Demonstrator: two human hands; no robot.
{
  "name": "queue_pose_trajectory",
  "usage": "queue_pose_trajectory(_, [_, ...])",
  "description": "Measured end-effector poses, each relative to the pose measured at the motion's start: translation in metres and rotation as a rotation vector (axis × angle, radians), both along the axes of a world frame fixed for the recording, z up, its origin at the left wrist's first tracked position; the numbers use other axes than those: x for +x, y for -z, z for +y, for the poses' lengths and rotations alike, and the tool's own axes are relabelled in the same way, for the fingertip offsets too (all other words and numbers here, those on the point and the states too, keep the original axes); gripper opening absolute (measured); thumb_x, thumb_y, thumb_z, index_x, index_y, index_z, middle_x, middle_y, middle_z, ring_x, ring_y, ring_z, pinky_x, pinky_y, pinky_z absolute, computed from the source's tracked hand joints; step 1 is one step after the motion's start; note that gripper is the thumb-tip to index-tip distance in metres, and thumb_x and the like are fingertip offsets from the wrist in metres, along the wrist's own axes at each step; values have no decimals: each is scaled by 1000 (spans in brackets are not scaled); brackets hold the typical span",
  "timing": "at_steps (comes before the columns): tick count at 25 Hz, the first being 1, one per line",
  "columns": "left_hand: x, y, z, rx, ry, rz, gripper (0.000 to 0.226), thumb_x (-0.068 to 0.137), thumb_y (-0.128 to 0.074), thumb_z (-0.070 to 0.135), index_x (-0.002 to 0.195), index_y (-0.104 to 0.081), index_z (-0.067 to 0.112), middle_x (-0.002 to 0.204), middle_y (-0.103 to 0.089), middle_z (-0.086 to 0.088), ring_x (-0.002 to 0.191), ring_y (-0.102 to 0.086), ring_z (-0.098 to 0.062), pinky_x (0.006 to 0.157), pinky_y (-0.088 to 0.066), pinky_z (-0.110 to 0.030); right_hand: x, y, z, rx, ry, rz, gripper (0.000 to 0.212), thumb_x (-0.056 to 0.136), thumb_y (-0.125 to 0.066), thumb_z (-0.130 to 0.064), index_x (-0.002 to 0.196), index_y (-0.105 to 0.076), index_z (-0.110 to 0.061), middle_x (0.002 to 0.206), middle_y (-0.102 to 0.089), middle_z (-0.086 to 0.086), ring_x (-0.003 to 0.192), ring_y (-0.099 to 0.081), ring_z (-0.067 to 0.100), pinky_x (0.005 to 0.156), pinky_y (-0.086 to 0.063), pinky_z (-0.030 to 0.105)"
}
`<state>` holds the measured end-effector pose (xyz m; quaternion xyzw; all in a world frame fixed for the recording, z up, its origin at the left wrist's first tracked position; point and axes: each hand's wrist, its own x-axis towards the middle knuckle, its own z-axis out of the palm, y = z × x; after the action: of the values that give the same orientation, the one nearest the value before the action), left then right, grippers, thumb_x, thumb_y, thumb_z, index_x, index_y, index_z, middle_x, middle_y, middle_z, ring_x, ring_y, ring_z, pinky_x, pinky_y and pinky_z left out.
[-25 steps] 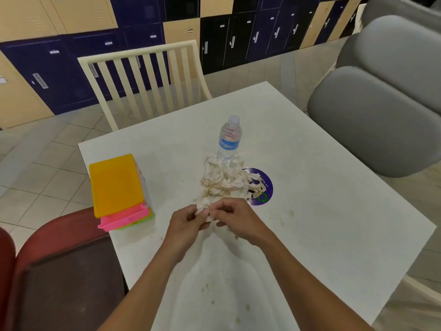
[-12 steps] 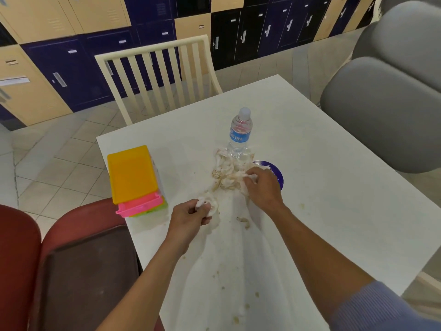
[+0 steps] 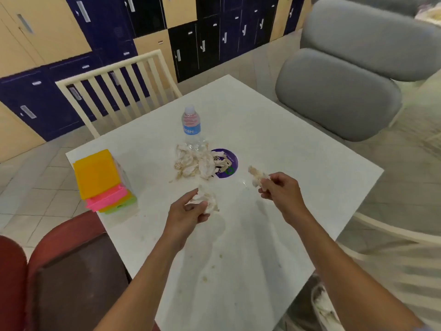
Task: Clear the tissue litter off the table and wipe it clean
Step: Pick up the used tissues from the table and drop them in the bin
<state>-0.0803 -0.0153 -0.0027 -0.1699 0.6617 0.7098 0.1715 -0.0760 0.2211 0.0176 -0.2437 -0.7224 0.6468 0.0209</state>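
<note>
Both forearms reach forward over the white table (image 3: 298, 149), whose near part carries small brown stains (image 3: 205, 278). The left hand (image 3: 186, 213) hovers low above the tabletop, fingers curled round a crumpled tissue wad (image 3: 206, 200). The right hand (image 3: 280, 189) is raised a little higher and well apart from the left, pinching a second tissue scrap (image 3: 256, 176) that sticks out to its left. Beyond the hands the tissue pile (image 3: 198, 163) lies spread on the table, its long axis running left to right, its right end overlapping a round purple sticker (image 3: 228, 166). A water bottle (image 3: 191, 126) stands upright just behind the pile. At the left edge sits a stack of coloured boxes (image 3: 101, 180). A slatted chair (image 3: 119, 91) stands at the far side.
</note>
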Motion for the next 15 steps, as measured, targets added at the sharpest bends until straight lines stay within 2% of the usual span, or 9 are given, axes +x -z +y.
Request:
queue_pose_trajectory(3, [29,-10,42,-14,119,14,31,89,-64,3,118,-63,15,93,-73,-10,75,-67,-20,69,-57,-25,61,5,43,39,73,-38,11,87,-66,-13,84,-56,-16,87,-69,16,70,-64,20,63,-52,32])
queue_pose_trajectory(6, [66,-11,90,-55,257,19,26,89,-63,3,110,-67,18,88,-73,-7,71,-66,-17,64,-56,-22,132,19,93,102,166,-106,18,81,-71,-13,80,-55,-20,75,-64,7,64,-52,17,56,-38,28])
queue_pose_trajectory(10, [117,2,153,-130,457,36,23,89,-63,5,108,-70,15,85,-73,-6,62,-62,-12,58,-51,-21,230,50,150,262,249,-227,13,79,-67,-7,78,-56,-13,74,-58,3,66,-52,17,59,-40,28])
queue_pose_trajectory(13, [154,22,198,-165,587,66,20,87,-64,4,103,-72,13,89,-74,-6,72,-67,-17,64,-56,-28,291,76,172,401,288,-328,12,79,-65,-4,77,-57,-11,70,-56,-4,69,-52,16,56,-38,19])
queue_pose_trajectory(15, [176,39,225,-274,664,137,18,85,-65,11,99,-74,18,88,-75,-1,78,-69,-19,72,-58,-34,316,96,178,439,305,-375,13,78,-67,-5,77,-58,-14,76,-59,-3,77,-57,20,62,-37,25])
